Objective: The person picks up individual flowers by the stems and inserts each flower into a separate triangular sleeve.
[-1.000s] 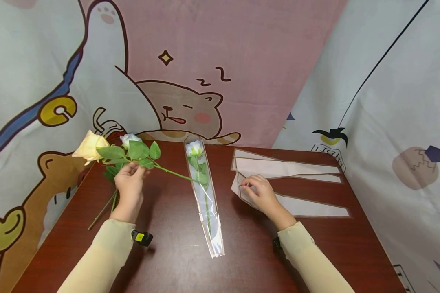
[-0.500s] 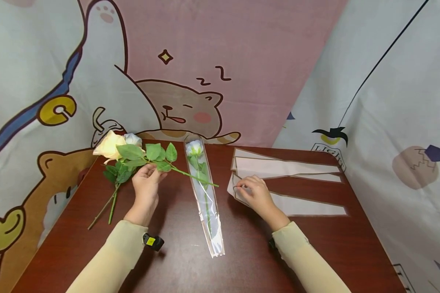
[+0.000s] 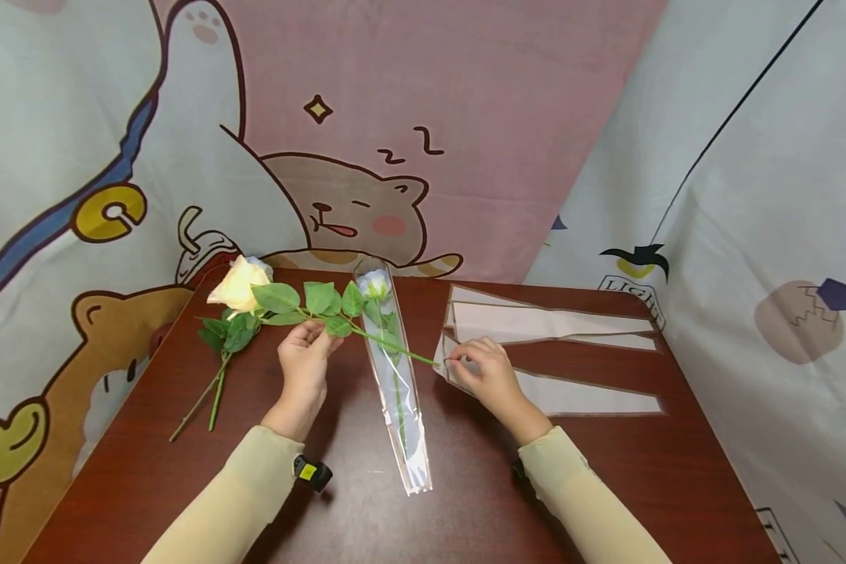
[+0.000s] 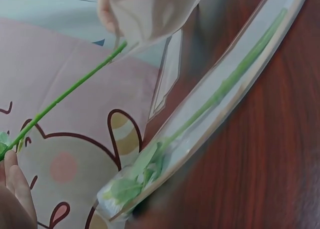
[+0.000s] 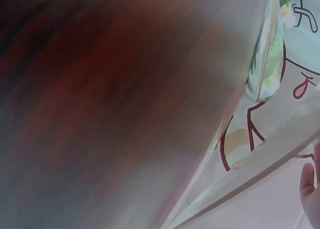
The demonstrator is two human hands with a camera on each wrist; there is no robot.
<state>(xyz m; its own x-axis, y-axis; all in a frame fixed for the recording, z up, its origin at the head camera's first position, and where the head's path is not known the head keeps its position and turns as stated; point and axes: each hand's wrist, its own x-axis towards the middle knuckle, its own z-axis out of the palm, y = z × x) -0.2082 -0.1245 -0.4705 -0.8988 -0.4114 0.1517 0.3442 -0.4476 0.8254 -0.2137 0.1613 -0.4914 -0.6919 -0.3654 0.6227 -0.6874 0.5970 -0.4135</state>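
My left hand (image 3: 301, 376) pinches the green stem of a pale yellow rose (image 3: 242, 284) just below its leaves. The rose lies nearly level, bloom to the left, its cut end pointing right. In my right hand (image 3: 489, 380) is the wide end of a long, tapering white flower sleeve (image 3: 592, 393). The stem tip (image 4: 122, 45) meets the mouth of that sleeve (image 4: 150, 19) in the left wrist view; whether it is inside, I cannot tell. Under the stem, a bluish-white rose (image 3: 375, 286) lies in a clear-fronted sleeve (image 3: 410, 446).
More flower sleeves (image 3: 550, 321) lie at the back right of the brown table (image 3: 366, 525). Other rose stems (image 3: 215, 401) rest at the left, their blooms mostly hidden behind the yellow rose. A printed cloth (image 3: 493, 157) hangs behind the table.
My left hand has carried the yellow rose to the right, bringing its stem end up to the sleeve. My right hand has shifted slightly left with the sleeve.
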